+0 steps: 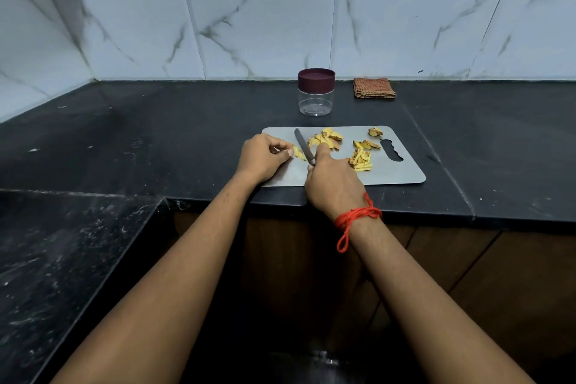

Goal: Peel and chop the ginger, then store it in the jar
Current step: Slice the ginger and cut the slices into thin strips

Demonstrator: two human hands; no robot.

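A grey cutting board (pixel 392 170) lies on the black counter. My right hand (pixel 332 182) grips a knife (pixel 304 145) whose blade points away from me, between the ginger piles. My left hand (pixel 265 156) pinches a small ginger piece (pixel 298 153) against the board, just left of the blade. Ginger slices (pixel 325 138) are heaped behind the knife, thin ginger strips (pixel 361 160) lie to the right, and peel scraps (pixel 375 132) sit by the board's handle hole. A clear jar (pixel 316 98) with a maroon lid on it stands behind the board.
A folded brown checked cloth (pixel 374 88) lies against the tiled wall, right of the jar. The black counter (pixel 174 134) runs left into a corner and returns toward me at the left. Wooden cabinet fronts (pixel 467 265) are below its front edge.
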